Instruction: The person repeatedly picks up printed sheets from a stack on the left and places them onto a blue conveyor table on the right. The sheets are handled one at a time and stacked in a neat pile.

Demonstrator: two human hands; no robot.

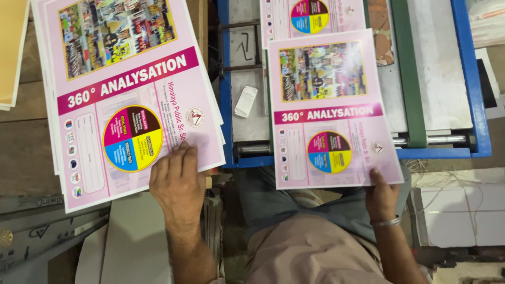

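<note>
Fingers (181, 158) of the left hand (176, 186) lie flat and close together on the top pink sheet (126, 100) of a stack, pressing its lower right corner; nothing is gripped between them. At about three o'clock from it, the right hand (381, 197) pinches the lower right corner of a single pink sheet (329, 110), thumb on top, the other fingers hidden beneath the paper, so I cannot tell how they curl. A thin metal bangle (386, 222) rings that wrist.

From this one overhead view, I count two loose pink sheets on the blue machine (473, 79): the held one, and a second sheet (315, 16) at twelve o'clock from it, cut off by the top edge and partly covered. How many sheets lie in the left stack is unclear; only a few staggered edges show at its right side, and its top runs out of frame. Each sheet carries one four-coloured circle and one photo block. One small white object (245, 101) rests on the machine bed between the stack and the held sheet; what it is I cannot make out. One green belt (410, 73) runs up the machine at two o'clock. The person's lap fills six o'clock.
</note>
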